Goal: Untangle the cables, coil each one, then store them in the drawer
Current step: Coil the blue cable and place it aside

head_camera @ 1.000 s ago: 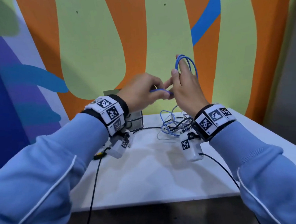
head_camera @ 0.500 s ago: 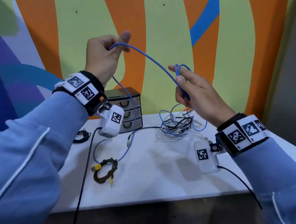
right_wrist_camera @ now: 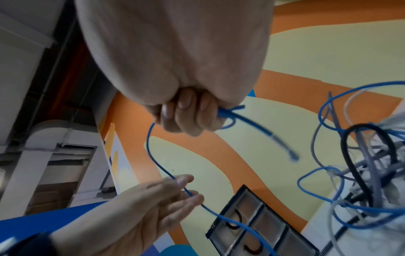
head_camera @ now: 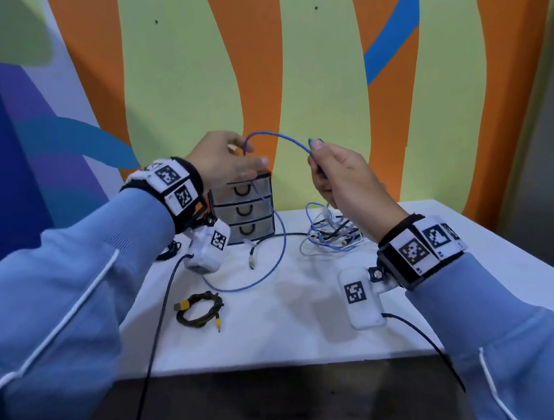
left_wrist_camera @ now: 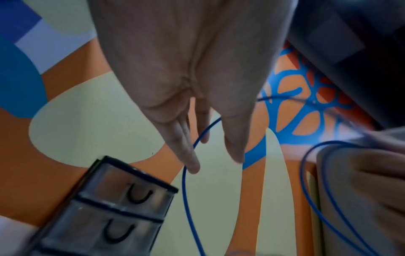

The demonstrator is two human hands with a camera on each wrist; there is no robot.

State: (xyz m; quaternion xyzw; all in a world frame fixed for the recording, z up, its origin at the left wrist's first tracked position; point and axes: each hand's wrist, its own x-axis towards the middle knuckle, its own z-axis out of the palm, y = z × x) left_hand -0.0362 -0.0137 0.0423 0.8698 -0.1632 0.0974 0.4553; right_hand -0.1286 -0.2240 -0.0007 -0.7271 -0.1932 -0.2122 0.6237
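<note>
Backing the white table (head_camera: 281,338) is a wall painted in orange, green and blue. A three-drawer unit (head_camera: 245,209) stands at the table's far edge, a tangled cable pile (head_camera: 332,235) just beside it and a coiled dark cable (head_camera: 199,310) nearer, with bare tabletop towards the near edge. The blue cable (head_camera: 275,137) arcs between raised hands: right hand (head_camera: 343,176) fingers clenched around it, left hand (head_camera: 227,163) fingers straight and released, touching it.
</note>
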